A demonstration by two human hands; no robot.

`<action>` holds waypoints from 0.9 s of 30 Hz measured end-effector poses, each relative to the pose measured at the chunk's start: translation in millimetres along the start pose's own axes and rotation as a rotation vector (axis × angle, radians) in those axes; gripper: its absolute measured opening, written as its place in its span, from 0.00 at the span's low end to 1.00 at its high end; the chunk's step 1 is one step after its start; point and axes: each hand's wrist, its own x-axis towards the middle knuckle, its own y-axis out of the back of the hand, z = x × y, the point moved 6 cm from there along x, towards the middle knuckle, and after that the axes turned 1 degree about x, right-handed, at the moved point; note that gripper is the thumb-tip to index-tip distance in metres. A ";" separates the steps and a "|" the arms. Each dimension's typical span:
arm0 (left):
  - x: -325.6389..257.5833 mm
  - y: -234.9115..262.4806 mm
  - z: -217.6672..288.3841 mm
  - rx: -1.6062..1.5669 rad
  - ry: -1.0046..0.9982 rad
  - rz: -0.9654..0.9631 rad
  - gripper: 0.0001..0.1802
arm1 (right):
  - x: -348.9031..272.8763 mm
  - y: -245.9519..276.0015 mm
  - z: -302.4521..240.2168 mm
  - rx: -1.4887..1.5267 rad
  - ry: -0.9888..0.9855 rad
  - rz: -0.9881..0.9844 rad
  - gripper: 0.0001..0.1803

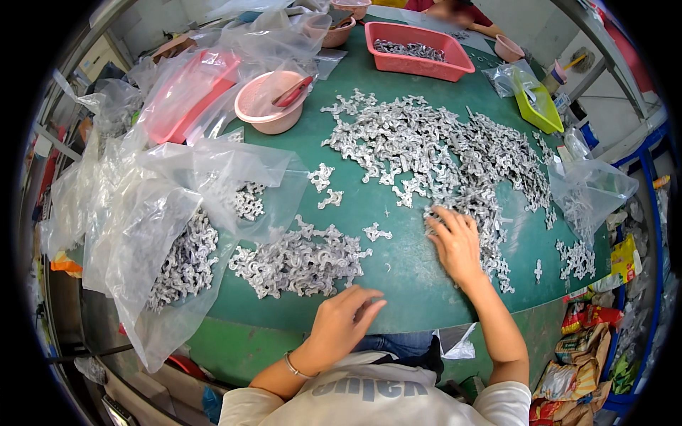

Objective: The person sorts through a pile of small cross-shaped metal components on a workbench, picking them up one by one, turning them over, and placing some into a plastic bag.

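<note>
On the green table, a large heap of small silvery metal castings (419, 135) spreads ahead of me. My right hand (456, 245) is at its near edge, fingers bent and spread, the tips touching the castings; nothing shows gripped in it. My left hand (344, 319) hangs at the table's front edge, just nearer than a smaller pile of the same castings (302, 263). Its fingers are loosely bent and a little apart, with no part visible in them. A single casting (378, 232) lies between the two piles, and a few more (323, 177) lie farther left.
Clear plastic bags (135, 234) with castings cover the left side. Behind stand a pale pink bowl (270, 106) holding red-handled pliers (293, 92), and a pink tray (419, 67) of parts. At right are a yellow-green basket (538, 110) and another bag (593, 192). Another person (462, 14) sits opposite.
</note>
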 end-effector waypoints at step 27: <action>14.5 -10.2 7.5 -0.281 -0.049 0.039 0.15 | -24.4 77.3 -77.1 0.664 -0.167 0.168 0.09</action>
